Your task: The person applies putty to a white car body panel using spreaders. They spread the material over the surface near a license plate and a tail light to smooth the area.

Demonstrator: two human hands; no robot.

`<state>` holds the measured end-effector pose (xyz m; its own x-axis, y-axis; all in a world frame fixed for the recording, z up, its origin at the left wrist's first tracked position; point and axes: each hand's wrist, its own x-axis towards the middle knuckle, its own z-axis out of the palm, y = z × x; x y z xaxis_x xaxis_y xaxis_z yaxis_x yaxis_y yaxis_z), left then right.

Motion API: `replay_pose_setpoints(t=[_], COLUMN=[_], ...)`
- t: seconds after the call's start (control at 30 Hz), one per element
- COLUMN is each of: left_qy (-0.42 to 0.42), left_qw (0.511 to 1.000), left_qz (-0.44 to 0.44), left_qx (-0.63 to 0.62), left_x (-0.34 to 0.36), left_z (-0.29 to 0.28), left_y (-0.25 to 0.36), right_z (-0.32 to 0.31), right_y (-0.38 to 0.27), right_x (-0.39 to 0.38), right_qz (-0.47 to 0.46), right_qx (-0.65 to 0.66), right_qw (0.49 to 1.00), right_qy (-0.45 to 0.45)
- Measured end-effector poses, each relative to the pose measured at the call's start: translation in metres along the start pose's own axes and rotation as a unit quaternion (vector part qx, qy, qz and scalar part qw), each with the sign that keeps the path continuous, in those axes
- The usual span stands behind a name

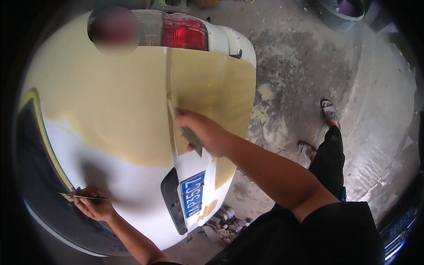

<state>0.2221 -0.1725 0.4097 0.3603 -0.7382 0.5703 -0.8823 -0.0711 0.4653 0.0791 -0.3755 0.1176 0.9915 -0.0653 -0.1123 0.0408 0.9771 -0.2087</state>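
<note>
The rear of a white car (145, 185) fills the left and middle, and tan body filler (123, 106) is spread across much of it. My right hand (201, 131) is closed round a grey scraper (193, 139) at a vertical seam between panels. Some blur hides the scraper's far end, so I cannot tell whether it touches the filler. Lower left, beside the dark rear window (37, 176), my left hand (96, 206) pinches a thin flat spreader (84, 196) with a tan smear at its far end. Yellow tape (46, 145) edges the window.
A red tail light (184, 33) sits at the top of the car. Below my right hand are a black trim strip (171, 201) and a blue licence plate (193, 194). Rubble (227, 223) lies on the concrete floor (300, 79). A bucket (338, 17) stands far right; another car (399, 229) is lower right.
</note>
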Motion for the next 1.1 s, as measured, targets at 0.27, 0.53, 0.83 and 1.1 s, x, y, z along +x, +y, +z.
replay_pose_setpoints(t=[0.27,0.53,0.83,1.1], left_qy=[0.034,0.022,0.023,0.023], left_qw=[0.999,0.999,0.999,0.999], left_qz=[-0.003,-0.007,-0.021,-0.021], left_qx=[0.008,0.043,0.016,0.023], left_x=[0.002,0.000,0.001,0.001], left_z=[0.010,0.007,0.009,0.013], left_y=[0.003,0.003,0.004,0.007], right_z=[-0.009,-0.008,-0.003,-0.001], right_y=[-0.036,-0.020,-0.060,-0.044], right_x=[0.036,0.013,0.037,0.014], right_qz=[0.032,0.009,-0.017,-0.044], right_qx=[0.120,0.076,0.112,0.016], right_qw=[0.992,0.996,0.993,0.998], right_qy=[-0.005,0.042,0.040,0.030])
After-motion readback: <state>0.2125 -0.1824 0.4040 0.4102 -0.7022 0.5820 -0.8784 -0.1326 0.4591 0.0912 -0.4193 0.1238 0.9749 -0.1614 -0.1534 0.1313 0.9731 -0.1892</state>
